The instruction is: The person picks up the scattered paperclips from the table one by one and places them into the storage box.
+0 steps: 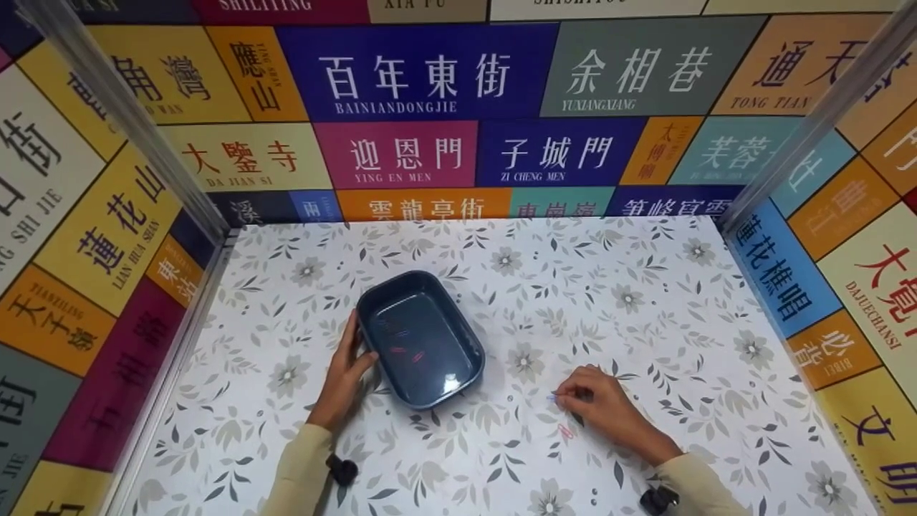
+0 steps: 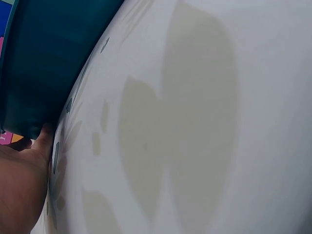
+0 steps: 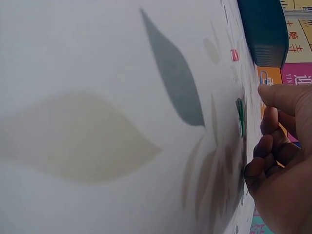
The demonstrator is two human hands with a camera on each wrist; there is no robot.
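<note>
A dark blue rectangular dish (image 1: pixel 466 337) sits on the table with several small paper clips (image 1: pixel 418 356) on its bottom, some pink and some fainter. My left hand (image 1: pixel 347 376) rests against the dish's left side, fingers along the outer wall and thumb at the near part of that side. In the left wrist view the thumb (image 2: pixel 45 141) touches the dish low down. To the right of the dish, my right hand (image 1: pixel 602 405) pinches a blue paper clip (image 3: pixel 263 77) between thumb and forefinger, above the table. A pink paper clip (image 1: pixel 566 431) lies on the table just below that hand.
A white tabletop (image 1: pixel 286 444) with grey flowers and leaves spreads under everything. Panels with coloured lettering (image 1: pixel 401 154) stand at the back and both sides. In the right wrist view a slim green thing (image 3: pixel 241 117) lies on the table near the right fingers.
</note>
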